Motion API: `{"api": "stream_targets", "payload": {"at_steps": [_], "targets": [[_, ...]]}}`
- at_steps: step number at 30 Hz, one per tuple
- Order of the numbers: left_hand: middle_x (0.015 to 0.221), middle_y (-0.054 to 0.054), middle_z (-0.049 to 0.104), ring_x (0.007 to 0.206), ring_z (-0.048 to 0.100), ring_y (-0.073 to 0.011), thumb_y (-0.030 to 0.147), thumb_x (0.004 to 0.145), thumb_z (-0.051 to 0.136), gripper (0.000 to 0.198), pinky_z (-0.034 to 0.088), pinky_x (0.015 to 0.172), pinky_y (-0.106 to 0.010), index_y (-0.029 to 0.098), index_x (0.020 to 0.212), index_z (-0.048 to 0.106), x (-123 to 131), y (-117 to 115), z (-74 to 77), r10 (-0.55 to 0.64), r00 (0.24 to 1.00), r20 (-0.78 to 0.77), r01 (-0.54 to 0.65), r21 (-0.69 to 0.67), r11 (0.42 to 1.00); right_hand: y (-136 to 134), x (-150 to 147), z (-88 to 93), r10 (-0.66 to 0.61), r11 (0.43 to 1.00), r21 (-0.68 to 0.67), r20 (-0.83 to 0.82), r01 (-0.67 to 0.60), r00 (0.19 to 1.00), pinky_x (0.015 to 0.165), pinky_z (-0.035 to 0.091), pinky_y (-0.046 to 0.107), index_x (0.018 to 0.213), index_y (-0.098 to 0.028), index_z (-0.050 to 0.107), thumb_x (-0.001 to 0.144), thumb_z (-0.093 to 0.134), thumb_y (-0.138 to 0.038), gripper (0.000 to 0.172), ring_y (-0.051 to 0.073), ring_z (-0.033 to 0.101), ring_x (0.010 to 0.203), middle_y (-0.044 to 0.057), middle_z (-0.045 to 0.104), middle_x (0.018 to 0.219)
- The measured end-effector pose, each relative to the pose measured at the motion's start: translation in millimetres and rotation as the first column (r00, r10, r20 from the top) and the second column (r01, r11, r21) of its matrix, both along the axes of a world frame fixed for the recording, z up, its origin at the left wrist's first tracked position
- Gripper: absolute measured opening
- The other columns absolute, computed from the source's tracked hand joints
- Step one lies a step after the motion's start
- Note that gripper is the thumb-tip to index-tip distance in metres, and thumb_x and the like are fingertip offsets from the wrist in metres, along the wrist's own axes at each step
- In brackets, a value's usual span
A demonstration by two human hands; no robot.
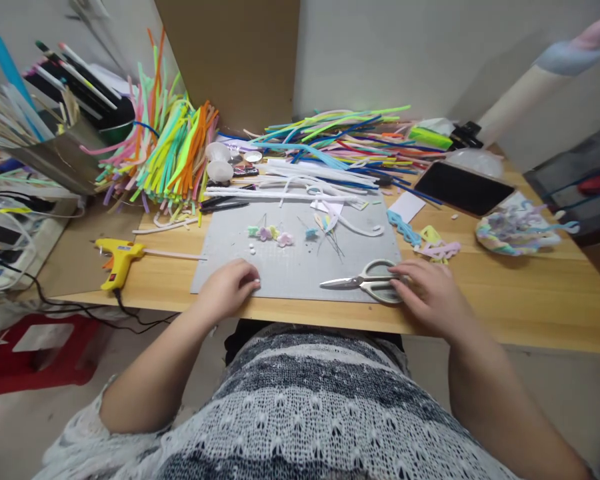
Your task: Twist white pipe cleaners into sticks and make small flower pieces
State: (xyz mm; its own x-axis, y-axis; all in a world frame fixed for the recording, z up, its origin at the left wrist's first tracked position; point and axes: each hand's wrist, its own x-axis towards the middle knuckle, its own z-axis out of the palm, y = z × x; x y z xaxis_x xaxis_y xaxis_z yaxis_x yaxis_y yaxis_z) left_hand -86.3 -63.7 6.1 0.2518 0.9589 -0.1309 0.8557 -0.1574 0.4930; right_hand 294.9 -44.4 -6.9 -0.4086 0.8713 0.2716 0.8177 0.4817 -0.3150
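My right hand (433, 292) has its thumb and fingers closed on the handle loops of a pair of scissors (363, 282). The scissors lie low over the grey cutting mat (290, 277), blades pointing left. At the mat's front left rests my left hand (230, 285), fingers curled in a pinch; a tiny pale spot shows at the fingertips, too small to name. Just beyond it are small white bits (253, 249). Farther back on the mat sit small pastel flowers (284, 239) with thin wire stems, a blue one (311, 233) among them.
A yellow glue gun (123, 260) with a glue stick lies left of the mat. Bundles of coloured pipe cleaners (175, 157) and white ones (325, 172) fill the back. To the right are a phone (464, 188), pastel twisted pieces (437, 248) and a fluffy multicoloured bundle (513, 230).
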Motion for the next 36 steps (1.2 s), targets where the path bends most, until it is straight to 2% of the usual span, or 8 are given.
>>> {"api": "stream_targets", "payload": {"at_steps": [8, 12, 19, 23, 28, 29, 32, 36], "targets": [[0.082, -0.005, 0.058, 0.079, 0.052, -0.019, 0.029, 0.082, 0.05, 0.013, 0.04, 0.071, -0.03, 0.018, 0.083, 0.056, -18.4, 26.2, 0.9, 0.254, 0.965, -0.063, -0.243, 0.148, 0.959, -1.4, -5.4, -16.4, -0.116, 0.982, 0.12, -0.238, 0.147, 0.964, 0.088, 0.04, 0.038, 0.087, -0.02, 0.061, 0.082, 0.052, -0.023, 0.01, 0.021, 0.059, 0.093, 0.007, 0.065, 0.093], [0.081, -0.005, 0.058, 0.079, 0.052, -0.0188, 0.03, 0.08, 0.052, 0.014, 0.04, 0.071, -0.029, 0.017, 0.081, 0.058, -22.4, 45.5, -3.7, 0.204, 0.977, -0.067, -0.193, 0.148, 0.97, -1.7, -4.3, -20.9, -0.123, 0.982, 0.099, -0.309, 0.161, 0.943, 0.087, 0.042, 0.039, 0.087, -0.021, 0.062, 0.08, 0.054, -0.021, 0.01, 0.021, 0.06, 0.092, 0.007, 0.065, 0.093], [0.08, -0.003, 0.061, 0.074, 0.054, -0.0162, 0.034, 0.079, 0.054, 0.025, 0.042, 0.069, -0.028, 0.016, 0.095, 0.062, -39.8, 41.9, -2.1, 0.367, 0.923, 0.114, -0.383, 0.191, 0.904, 0.7, -3.7, -25.9, -0.13, 0.948, 0.206, -0.449, 0.244, 0.884, 0.082, 0.046, 0.038, 0.084, -0.02, 0.065, 0.075, 0.059, -0.019, 0.01, 0.02, 0.061, 0.085, 0.006, 0.065, 0.086], [0.066, 0.001, 0.055, 0.06, 0.051, -0.0099, 0.03, 0.079, 0.054, 0.023, 0.041, 0.06, -0.021, 0.012, 0.09, 0.062, -81.2, 35.9, 16.1, 0.584, 0.75, 0.311, -0.654, 0.214, 0.725, 1.4, -5.0, -26.3, -0.188, 0.868, 0.281, -0.575, 0.408, 0.796, 0.078, 0.048, 0.036, 0.079, -0.017, 0.065, 0.073, 0.06, -0.017, 0.007, 0.02, 0.061, 0.08, 0.007, 0.065, 0.08], [0.084, -0.001, 0.057, 0.064, 0.051, -0.0073, -0.005, 0.065, 0.048, 0.048, 0.041, 0.056, -0.018, 0.01, 0.11, 0.053, -144.3, 39.5, 43.8, 0.756, 0.446, 0.48, -0.871, 0.427, 0.243, 5.1, -5.4, -29.0, -0.236, 0.794, 0.268, -0.692, 0.546, 0.682, 0.073, 0.048, 0.035, 0.074, -0.015, 0.065, 0.072, 0.061, -0.021, 0.007, 0.019, 0.061, 0.073, 0.006, 0.063, 0.074], [0.081, 0.0, 0.056, 0.063, 0.049, -0.0072, -0.006, 0.062, 0.05, 0.048, 0.04, 0.056, -0.017, 0.01, 0.107, 0.056, -154.3, 41.1, 48.2, 0.798, 0.408, 0.443, -0.874, 0.442, 0.201, 5.8, -5.4, -29.6, -0.248, 0.788, 0.256, -0.701, 0.561, 0.668, 0.073, 0.048, 0.035, 0.074, -0.015, 0.064, 0.072, 0.06, -0.022, 0.008, 0.018, 0.061, 0.073, 0.006, 0.063, 0.073], [0.062, 0.005, 0.051, 0.055, 0.044, -0.008, 0.002, 0.064, 0.058, 0.03, 0.034, 0.052, -0.017, 0.013, 0.092, 0.066, -173.4, 48.1, 54.8, 0.873, 0.44, 0.21, -0.851, 0.409, 0.33, 7.0, -5.5, -30.8, -0.269, 0.78, 0.228, -0.719, 0.583, 0.641, 0.073, 0.048, 0.034, 0.073, -0.015, 0.064, 0.072, 0.06, -0.023, 0.009, 0.018, 0.061, 0.073, 0.007, 0.063, 0.073], [0.055, 0.006, 0.05, 0.055, 0.042, -0.0095, 0.015, 0.066, 0.067, 0.017, 0.028, 0.053, -0.017, 0.016, 0.082, 0.068, -179.7, 65.5, 47.9, 0.715, 0.687, -0.131, -0.661, 0.296, 0.689, 7.5, -5.1, -31.3, -0.239, 0.802, 0.217, -0.738, 0.557, 0.631, 0.074, 0.047, 0.034, 0.074, -0.015, 0.065, 0.071, 0.062, -0.019, 0.006, 0.019, 0.061, 0.075, 0.008, 0.064, 0.074]]}}
